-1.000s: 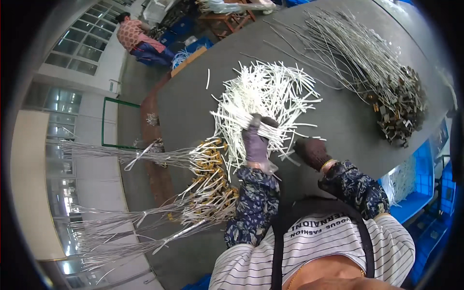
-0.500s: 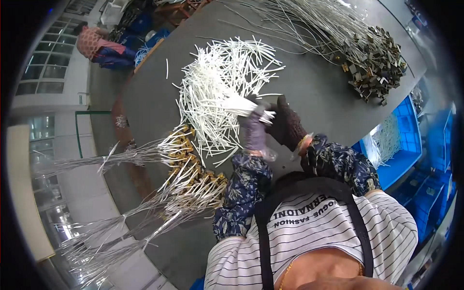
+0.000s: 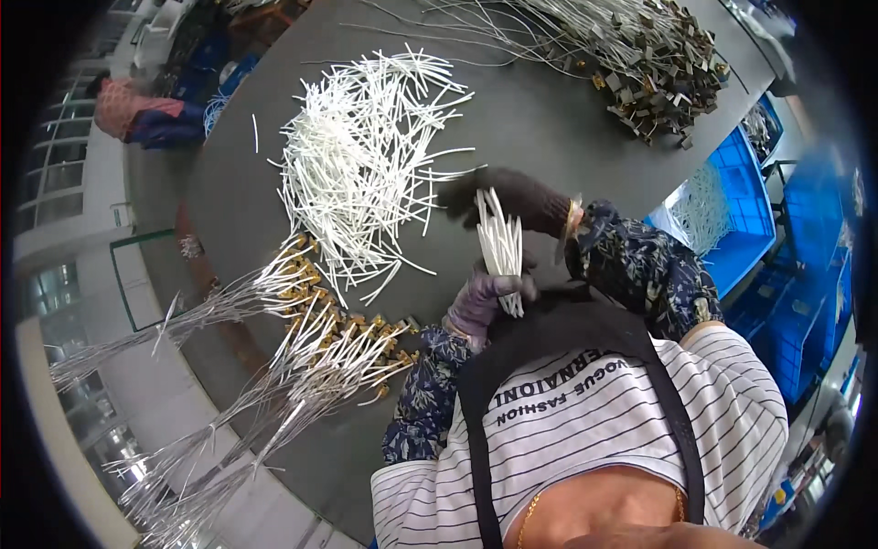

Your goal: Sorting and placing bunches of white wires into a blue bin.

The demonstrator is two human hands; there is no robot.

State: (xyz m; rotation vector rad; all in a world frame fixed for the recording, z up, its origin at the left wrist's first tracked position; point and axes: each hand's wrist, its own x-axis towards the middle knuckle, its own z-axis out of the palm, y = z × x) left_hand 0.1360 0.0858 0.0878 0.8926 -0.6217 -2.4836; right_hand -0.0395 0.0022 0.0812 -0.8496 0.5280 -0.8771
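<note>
Both gloved hands meet near the middle of the frame, just above the person's chest. Her left hand [image 3: 485, 302], in a purple-grey glove, is closed around the lower part of a small bundle of white tubes [image 3: 501, 247], gripping it upright like a bouquet. Her right hand [image 3: 512, 197], in a dark glove, rests over the top of the same bundle, fingers curled loosely on the upper ends; whether it pinches 1 tube or only steadies them I cannot tell. Held this way, the tubes seem to be kept parallel with their ends level.

Each tube is thin, straight, white and short, and the bundle fans slightly at the top.

A much larger loose pile of white tubes [image 3: 366, 156] spreads across the grey table [image 3: 549, 119] at upper centre, lying criss-crossed, close beside the hands. At lower left, 2 sheaves of silver wires with brass-coloured ends [image 3: 311, 339] lie with their ends pointing toward the person. At upper right sits another heap of wires with dark metal fittings [image 3: 658, 73]. Blue bins [image 3: 741, 220] stand at the right edge. Another person [image 3: 137, 114] sits at far upper left.
</note>
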